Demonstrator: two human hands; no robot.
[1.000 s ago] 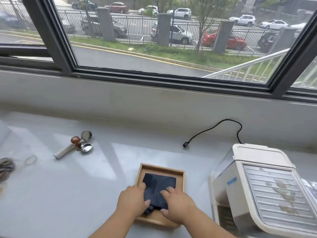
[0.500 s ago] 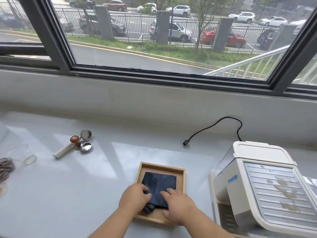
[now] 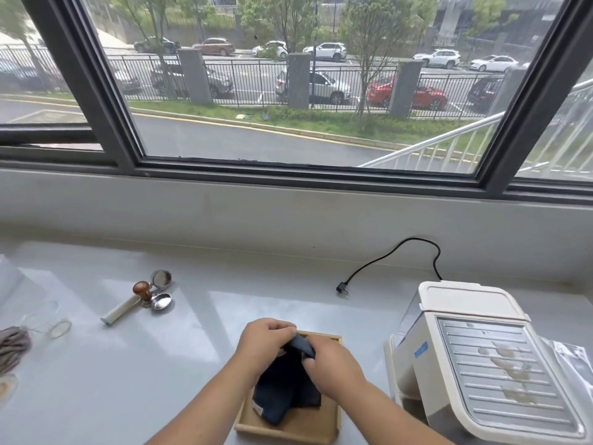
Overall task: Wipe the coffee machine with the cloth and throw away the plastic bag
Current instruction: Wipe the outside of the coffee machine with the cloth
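A dark blue cloth (image 3: 284,390) hangs above a small wooden tray (image 3: 308,423) on the grey counter. My left hand (image 3: 264,343) and my right hand (image 3: 330,364) both pinch its upper edge, and its lower part droops into the tray. To the right stands the cream coffee machine (image 3: 481,370), whose ribbed top grille carries brownish stains. A crinkled clear plastic bag (image 3: 574,358) lies behind the machine at the right edge, partly hidden.
The machine's black power cord (image 3: 385,261) lies unplugged across the counter. A tamper with a brown knob (image 3: 141,292) and two metal filter baskets sit at the left. A bundle of twine (image 3: 11,345) and a clear lid lie at the far left. A window wall runs behind.
Both hands had been pressing the folded cloth flat in the tray. They have now gripped it and lifted it up, so it hangs unfolded. The camera view has tilted upward.
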